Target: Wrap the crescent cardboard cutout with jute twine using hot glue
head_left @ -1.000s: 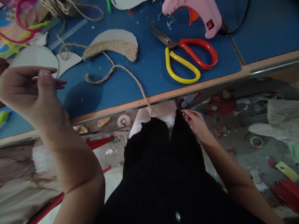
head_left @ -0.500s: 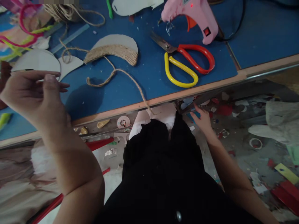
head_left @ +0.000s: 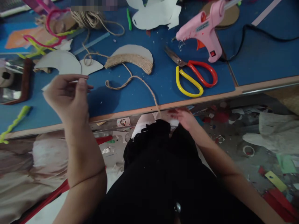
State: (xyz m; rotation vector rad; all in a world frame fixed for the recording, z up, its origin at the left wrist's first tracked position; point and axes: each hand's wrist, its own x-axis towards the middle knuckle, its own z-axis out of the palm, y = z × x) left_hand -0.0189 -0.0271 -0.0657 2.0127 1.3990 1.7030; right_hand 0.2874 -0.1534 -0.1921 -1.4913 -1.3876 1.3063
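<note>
A crescent-shaped card piece (head_left: 134, 51) lies on the blue table, its lower curve covered with rows of brown twine (head_left: 126, 59). A loose twine tail (head_left: 147, 83) runs from it over the table's front edge. My left hand (head_left: 72, 93) is raised over the table left of this piece, fingers loosely bent and apart, with nothing visible in them. Below the edge, my right hand (head_left: 184, 118) reaches toward the hanging twine end, fingers stretched and slightly blurred; no contact can be made out. Scissors (head_left: 181, 63) with red and yellow handles lie right of the crescent.
A pink glue gun (head_left: 206, 32) with a black cord (head_left: 241, 40) lies at the back right. A twine bundle (head_left: 87, 18), white card cutouts (head_left: 62, 62) and a brown-framed tray (head_left: 26, 81) are at left. Paper scraps litter the floor (head_left: 233, 149).
My right hand has moved left and inward, closer to the hanging twine end. The view has shifted, so the table things appear further right and lower. My left hand keeps much the same pose.
</note>
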